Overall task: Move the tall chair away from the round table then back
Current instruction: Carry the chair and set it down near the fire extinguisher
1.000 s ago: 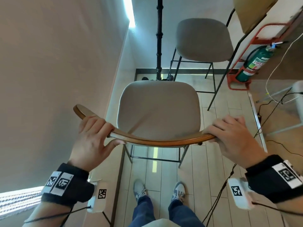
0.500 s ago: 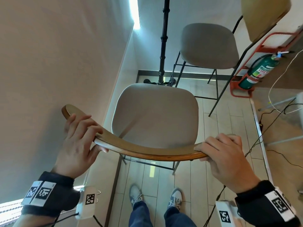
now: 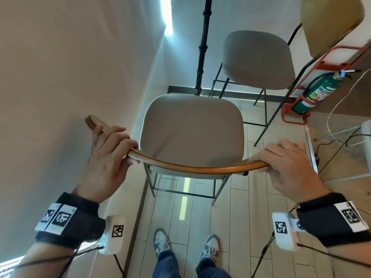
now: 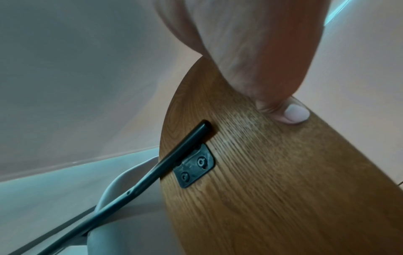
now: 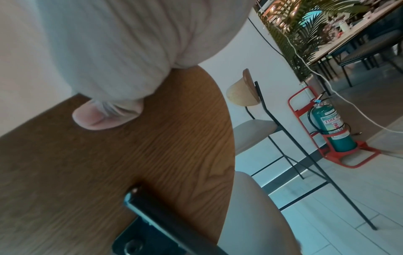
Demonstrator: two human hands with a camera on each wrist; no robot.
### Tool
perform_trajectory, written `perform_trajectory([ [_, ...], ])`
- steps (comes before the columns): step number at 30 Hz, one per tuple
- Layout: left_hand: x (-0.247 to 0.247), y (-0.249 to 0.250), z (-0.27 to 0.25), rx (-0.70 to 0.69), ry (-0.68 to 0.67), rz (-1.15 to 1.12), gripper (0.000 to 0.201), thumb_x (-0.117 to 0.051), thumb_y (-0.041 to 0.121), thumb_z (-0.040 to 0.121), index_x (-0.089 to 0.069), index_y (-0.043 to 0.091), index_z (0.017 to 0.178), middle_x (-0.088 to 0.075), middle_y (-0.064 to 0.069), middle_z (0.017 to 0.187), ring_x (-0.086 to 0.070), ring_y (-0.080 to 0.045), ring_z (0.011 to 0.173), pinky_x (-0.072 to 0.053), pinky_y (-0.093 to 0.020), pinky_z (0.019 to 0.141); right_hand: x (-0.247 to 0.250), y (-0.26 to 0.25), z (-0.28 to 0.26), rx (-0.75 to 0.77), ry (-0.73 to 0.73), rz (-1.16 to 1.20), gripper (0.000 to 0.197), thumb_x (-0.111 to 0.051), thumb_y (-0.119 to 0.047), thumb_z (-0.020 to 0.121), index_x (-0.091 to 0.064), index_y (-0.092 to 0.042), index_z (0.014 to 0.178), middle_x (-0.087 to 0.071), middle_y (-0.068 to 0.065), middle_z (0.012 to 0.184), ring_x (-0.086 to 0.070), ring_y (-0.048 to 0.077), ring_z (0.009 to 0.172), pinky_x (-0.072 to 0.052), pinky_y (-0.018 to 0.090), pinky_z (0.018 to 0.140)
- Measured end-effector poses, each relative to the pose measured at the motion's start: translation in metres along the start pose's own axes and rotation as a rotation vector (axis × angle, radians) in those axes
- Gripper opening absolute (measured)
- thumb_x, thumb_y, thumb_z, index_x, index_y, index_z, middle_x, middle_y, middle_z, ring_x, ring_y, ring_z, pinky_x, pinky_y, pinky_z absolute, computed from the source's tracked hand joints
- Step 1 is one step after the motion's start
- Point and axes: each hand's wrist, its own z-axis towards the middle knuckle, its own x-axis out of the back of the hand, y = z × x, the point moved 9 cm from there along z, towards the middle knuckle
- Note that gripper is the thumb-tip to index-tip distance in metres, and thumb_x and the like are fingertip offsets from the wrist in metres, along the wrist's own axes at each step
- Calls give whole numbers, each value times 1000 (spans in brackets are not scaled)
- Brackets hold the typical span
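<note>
The tall chair has a beige padded seat [image 3: 190, 133], thin black metal legs and a curved wooden backrest [image 3: 192, 168]. It stands straight in front of me, over my feet. My left hand [image 3: 109, 155] grips the backrest near its left end, fingers over the top edge. My right hand [image 3: 285, 159] grips its right end the same way. In the left wrist view my thumb presses the back of the wooden backrest [image 4: 272, 172] above a black bracket [image 4: 194, 165]. The right wrist view shows my thumb on the wooden backrest [image 5: 120, 163]. The big pale surface [image 3: 60, 77] at the left may be the round table.
A second tall chair [image 3: 259, 57] stands behind, to the right. A green fire extinguisher [image 3: 317, 91] in a red stand [image 3: 295, 117] sits by the wall at the right. A black pole [image 3: 202, 45] rises behind the seat. Cables [image 3: 341, 141] run over the floor at the right.
Both hands keep their grip on the backrest. The chair has turned: its left end swung down and back, then up again toward the pale surface, and the seat sits a little farther right.
</note>
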Motion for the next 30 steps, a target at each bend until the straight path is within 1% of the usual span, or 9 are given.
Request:
perform_trajectory([
  [3, -5, -1, 14, -2, 6, -38, 43, -37, 42, 103, -65, 9, 105, -65, -9, 111, -50, -35, 133, -12, -48, 124, -2, 16, 13, -11, -19, -5, 16, -49, -25, 88, -63, -29, 93, -57, -11, 83, -39, 15, 82, -18, 31, 77],
  [7, -13, -12, 30, -1, 4, -47, 41, -37, 39, 104, -64, 8, 102, -65, -10, 106, -51, -36, 131, -19, -58, 121, -9, 29, 30, -18, -38, -22, 17, -48, -25, 88, -63, -29, 95, -56, -11, 85, -40, 16, 83, -19, 33, 76],
  [11, -17, -24, 47, 7, 3, -48, 47, -33, 44, 105, -63, 8, 100, -64, -8, 103, -52, -33, 127, -14, -51, 123, -14, 40, 47, -20, -33, -14, 18, -47, -26, 90, -65, -29, 95, -58, -11, 85, -43, 16, 83, -22, 34, 77],
  [14, -21, -27, 59, 17, 0, -55, 50, -30, 47, 105, -63, 9, 100, -64, -8, 103, -51, -32, 129, -13, -51, 124, -13, 48, 58, -12, -15, -18, 13, -53, -23, 90, -64, -28, 95, -58, -10, 85, -44, 17, 83, -24, 34, 77],
  [16, -25, -30, 68, 24, -7, -63, 46, -31, 45, 105, -62, 11, 102, -64, -7, 104, -50, -31, 131, -13, -54, 125, -13, 55, 66, -1, -8, -31, 12, -57, -20, 89, -64, -28, 95, -58, -10, 85, -46, 19, 82, -21, 33, 78],
  [20, -28, -37, 88, 7, -7, -92, 32, -43, 35, 101, -63, 12, 102, -65, -5, 106, -48, -31, 135, -17, -64, 120, -16, 70, 80, 2, -8, -25, 13, -52, -26, 93, -65, -28, 96, -58, -10, 84, -47, 20, 81, -28, 37, 80],
  [24, -30, -39, 96, -9, 2, -117, 27, -49, 32, 99, -65, 13, 107, -67, -3, 113, -43, -28, 141, -14, -63, 122, -16, 76, 86, 20, 14, -20, 16, -51, -29, 95, -66, -27, 96, -58, -9, 83, -47, 20, 80, -27, 36, 80],
  [27, -30, -39, 96, 2, -9, -136, 28, -49, 33, 98, -66, 14, 110, -66, -2, 118, -39, -27, 146, -11, -63, 124, -17, 78, 86, -2, 3, -14, 19, -47, -31, 95, -66, -27, 98, -58, -9, 84, -47, 20, 82, -25, 34, 81],
  [30, -28, -38, 96, 8, -28, -154, 31, -48, 35, 99, -65, 15, 115, -64, -2, 126, -32, -25, 150, -9, -63, 125, -17, 77, 84, -19, 5, 4, 21, -45, -33, 97, -65, -27, 100, -59, -8, 85, -50, 23, 83, -25, 34, 83],
])
